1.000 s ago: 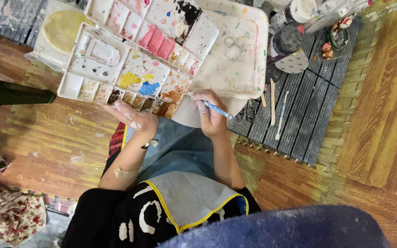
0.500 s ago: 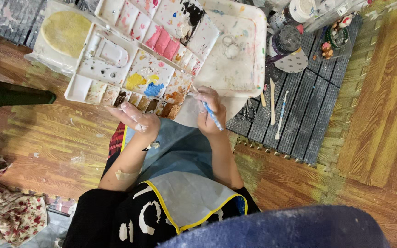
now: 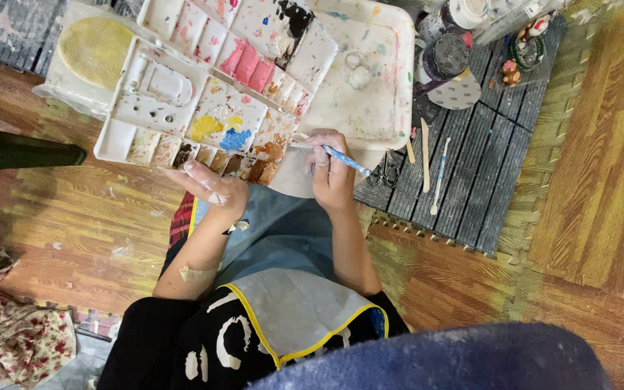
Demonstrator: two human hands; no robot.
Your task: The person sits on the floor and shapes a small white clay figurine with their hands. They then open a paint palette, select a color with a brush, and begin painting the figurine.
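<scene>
the blue-handled paintbrush (image 3: 346, 160) sits pinched in the closed fingers of the right hand (image 3: 331, 170), its tip lying at the near right corner of the paint palette (image 3: 182, 108). the left hand (image 3: 211, 186) rests at the palette's near edge, fingers loosely extended, gripping nothing. two palettes lie side by side; the second palette (image 3: 243, 36) is farther. on the dark mat (image 3: 471, 166) to the right lie two sculpting sticks (image 3: 425, 144).
</scene>
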